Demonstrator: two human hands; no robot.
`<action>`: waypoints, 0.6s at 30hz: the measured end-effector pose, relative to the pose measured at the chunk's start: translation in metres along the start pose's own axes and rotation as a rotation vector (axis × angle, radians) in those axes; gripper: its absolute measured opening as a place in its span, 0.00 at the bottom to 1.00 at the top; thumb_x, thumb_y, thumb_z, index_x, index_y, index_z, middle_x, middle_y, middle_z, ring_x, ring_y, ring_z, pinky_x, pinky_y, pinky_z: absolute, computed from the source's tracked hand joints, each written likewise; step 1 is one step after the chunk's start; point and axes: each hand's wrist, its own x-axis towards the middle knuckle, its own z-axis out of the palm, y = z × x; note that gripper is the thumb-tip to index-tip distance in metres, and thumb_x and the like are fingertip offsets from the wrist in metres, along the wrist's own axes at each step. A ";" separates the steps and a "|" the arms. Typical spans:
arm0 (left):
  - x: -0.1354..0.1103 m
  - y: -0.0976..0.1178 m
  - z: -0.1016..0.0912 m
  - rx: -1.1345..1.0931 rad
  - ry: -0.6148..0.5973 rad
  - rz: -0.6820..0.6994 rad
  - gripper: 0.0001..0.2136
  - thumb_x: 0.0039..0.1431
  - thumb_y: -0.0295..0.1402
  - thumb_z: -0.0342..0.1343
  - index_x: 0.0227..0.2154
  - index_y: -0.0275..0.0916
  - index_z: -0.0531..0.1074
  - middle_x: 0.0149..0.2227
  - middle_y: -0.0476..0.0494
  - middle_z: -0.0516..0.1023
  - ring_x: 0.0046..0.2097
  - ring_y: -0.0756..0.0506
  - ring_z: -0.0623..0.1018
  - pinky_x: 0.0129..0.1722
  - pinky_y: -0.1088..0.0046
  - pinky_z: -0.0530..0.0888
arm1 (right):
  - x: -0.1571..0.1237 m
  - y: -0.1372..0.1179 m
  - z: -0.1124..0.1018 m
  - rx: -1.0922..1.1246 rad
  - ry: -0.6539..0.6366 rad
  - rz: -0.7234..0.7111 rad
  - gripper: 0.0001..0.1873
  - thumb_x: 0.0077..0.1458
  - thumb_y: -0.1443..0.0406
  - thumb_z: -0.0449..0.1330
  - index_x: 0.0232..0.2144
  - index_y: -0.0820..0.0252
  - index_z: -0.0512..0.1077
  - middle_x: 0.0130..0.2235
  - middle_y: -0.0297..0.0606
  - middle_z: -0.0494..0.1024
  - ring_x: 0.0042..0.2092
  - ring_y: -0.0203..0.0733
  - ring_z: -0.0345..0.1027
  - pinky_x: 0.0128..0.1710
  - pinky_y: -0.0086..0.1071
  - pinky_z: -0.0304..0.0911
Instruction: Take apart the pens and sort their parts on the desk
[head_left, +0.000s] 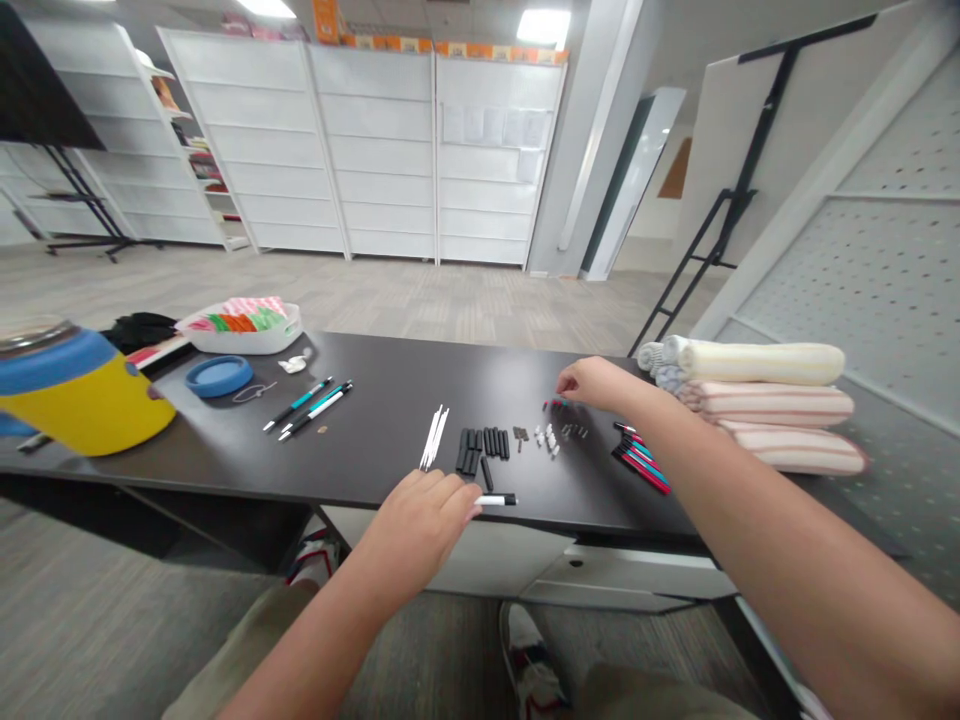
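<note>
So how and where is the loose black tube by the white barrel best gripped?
Likely pinch the loose black tube across its middle, from above, on its long sides: it lies flat, out of line with the other black tubes, and the white barrel in the left hand crowds its near end.

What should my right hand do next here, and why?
Probably pinch one of the small coloured pieces and bring it over to the white pen barrel. The right hand is down beside those pieces, while the left hand holds the barrel. I can't tell whether the right hand has gripped one yet.
</note>
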 end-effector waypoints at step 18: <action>-0.001 0.000 -0.004 0.026 -0.031 -0.002 0.08 0.76 0.33 0.49 0.47 0.40 0.73 0.38 0.44 0.78 0.38 0.41 0.75 0.39 0.61 0.67 | -0.010 -0.023 -0.005 -0.017 -0.154 -0.181 0.11 0.52 0.70 0.65 0.36 0.52 0.85 0.37 0.34 0.87 0.40 0.44 0.79 0.39 0.32 0.66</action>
